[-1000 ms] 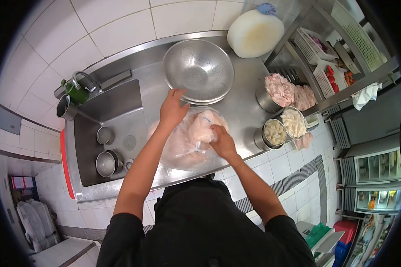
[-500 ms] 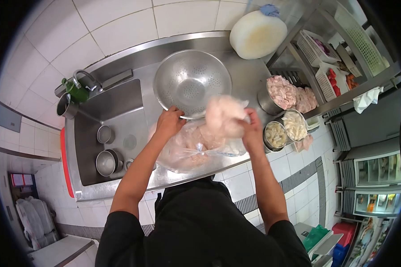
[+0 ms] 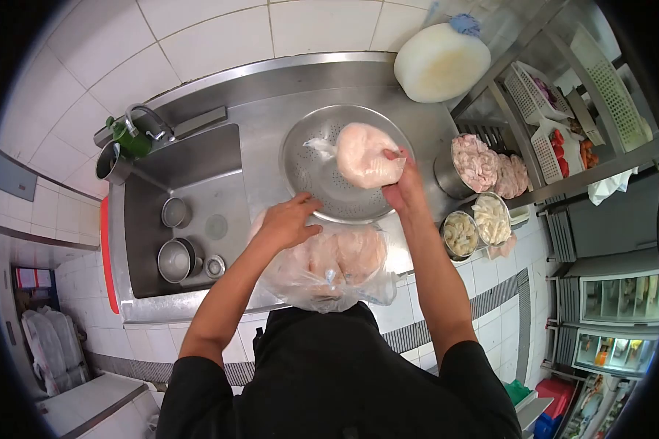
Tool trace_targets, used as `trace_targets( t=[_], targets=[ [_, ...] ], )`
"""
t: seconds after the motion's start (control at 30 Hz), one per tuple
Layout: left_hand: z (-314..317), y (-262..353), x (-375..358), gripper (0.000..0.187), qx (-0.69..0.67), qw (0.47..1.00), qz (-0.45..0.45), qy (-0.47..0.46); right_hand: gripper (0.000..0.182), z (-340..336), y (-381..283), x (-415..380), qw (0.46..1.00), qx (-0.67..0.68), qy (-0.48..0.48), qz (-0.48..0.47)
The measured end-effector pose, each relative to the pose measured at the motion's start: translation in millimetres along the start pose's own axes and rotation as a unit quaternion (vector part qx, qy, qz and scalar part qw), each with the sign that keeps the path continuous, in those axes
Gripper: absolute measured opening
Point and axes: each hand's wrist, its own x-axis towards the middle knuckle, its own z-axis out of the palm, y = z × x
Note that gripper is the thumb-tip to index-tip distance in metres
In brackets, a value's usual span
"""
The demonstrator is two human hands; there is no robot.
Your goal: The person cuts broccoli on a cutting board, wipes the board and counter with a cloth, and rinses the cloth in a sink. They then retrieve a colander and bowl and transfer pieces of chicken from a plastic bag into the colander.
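Note:
My right hand grips a small clear plastic bag of pale pink raw meat by its right side, above the large steel colander. The bag's twisted end trails left over the perforated bowl. At the colander's near-left edge is my left hand, palm down, its thumb apart from the fingers; nothing shows in it. Just below that hand lies a big clear plastic bag with more pale pink packs inside, at the counter's front edge against my body.
To the left is a steel sink with metal bowls and a tap. Right of the colander stand a pot of raw meat and two smaller containers of pale pieces. A round white block leans on the wall, beside shelves with baskets.
My right hand has carried the small bag up and over the colander. The colander has shifted right and nearer, and my left hand has loosened from its rim. The big bag sits closer to me.

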Motion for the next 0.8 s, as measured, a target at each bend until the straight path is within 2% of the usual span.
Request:
trace_targets(
  t=[0.07, 0.1, 0.17, 0.2, 0.23, 0.27, 0.3, 0.33, 0.37, 0.4, 0.43, 0.47, 0.5, 0.53, 0.57, 0.6, 0.63, 0.67, 0.7, 0.77, 0.8],
  targets=[
    [-17, 9, 5, 0.032, -0.003, 0.99, -0.076, 0.116, 0.03, -5, 8, -1, 0.985, 0.074, 0.028, 0.15],
    [-21, 10, 13, 0.032, -0.005, 0.991, -0.076, 0.11, 0.03, -16, 18, 4, 0.985, 0.076, 0.034, 0.151],
    [-27, 10, 43, 0.037, -0.025, 0.984, -0.063, 0.167, 0.033, -42, 41, 22, 0.967, -0.003, -0.002, 0.254],
    [-21, 5, 60, 0.037, -0.027, 0.984, -0.062, 0.165, 0.032, -35, 50, 23, 0.955, -0.041, 0.086, 0.282],
    [-9, -2, 81, 0.045, 0.031, 0.993, -0.079, 0.08, 0.032, -35, 51, 25, 0.955, -0.041, 0.086, 0.281],
    [0, -5, 97, 0.053, 0.089, 0.991, -0.096, -0.006, 0.037, -35, 53, 27, 0.941, -0.186, 0.11, 0.261],
    [3, -1, 110, 0.053, 0.089, 0.991, -0.095, -0.005, 0.042, -36, 54, 32, 0.906, -0.328, 0.13, 0.235],
    [7, 6, 123, 0.062, 0.106, 0.98, -0.147, -0.085, 0.061, -43, 56, 41, 0.745, -0.659, 0.099, -0.016],
    [11, 10, 129, 0.071, 0.121, 0.959, -0.196, -0.167, 0.061, -53, 55, 47, 0.745, -0.659, 0.1, -0.016],
    [25, 2, 135, 0.071, 0.123, 0.959, -0.193, -0.165, 0.071, -47, 42, 49, 0.74, -0.672, 0.005, -0.027],
    [50, -11, 140, 0.079, 0.102, 0.976, -0.179, -0.062, 0.081, -44, 33, 50, 0.728, -0.679, -0.089, -0.037],
    [61, -16, 142, 0.083, 0.092, 0.981, -0.17, -0.011, 0.081, -49, 35, 46, 0.728, -0.679, -0.085, -0.039],
    [71, -20, 145, 0.087, 0.082, 0.983, -0.158, 0.04, 0.082, -54, 43, 39, 0.749, -0.651, -0.123, 0.006],
    [73, -20, 148, 0.082, 0.028, 0.984, -0.161, 0.072, 0.084, -55, 45, 38, 0.766, -0.621, -0.161, 0.049],
    [75, -22, 152, 0.078, -0.026, 0.981, -0.163, 0.102, 0.084, -56, 44, 42, 0.767, -0.62, -0.158, 0.046],
    [76, -28, 155, 0.078, -0.024, 0.982, -0.16, 0.098, 0.086, -57, 44, 42, 0.783, -0.605, -0.138, 0.033],
    [75, -37, 156, 0.07, -0.039, 0.981, -0.186, 0.033, 0.087, -56, 45, 39, 0.799, -0.589, -0.118, 0.023],
    [75, -46, 156, 0.064, -0.054, 0.975, -0.212, -0.029, 0.083, -54, 45, 40, 0.787, -0.612, -0.065, 0.045],
    [63, -46, 155, 0.064, -0.051, 0.975, -0.214, -0.031, 0.079, -50, 43, 39, 0.773, -0.631, -0.013, 0.068],
    [19, -28, 153, 0.067, -0.054, 0.92, -0.281, -0.269, 0.067, -50, 38, 41, 0.702, -0.686, -0.092, 0.169],
    [9, -20, 151, 0.079, 0.003, 0.954, -0.246, -0.169, 0.058, -57, 49, 41, 0.683, -0.719, -0.072, 0.105]
  ],
)
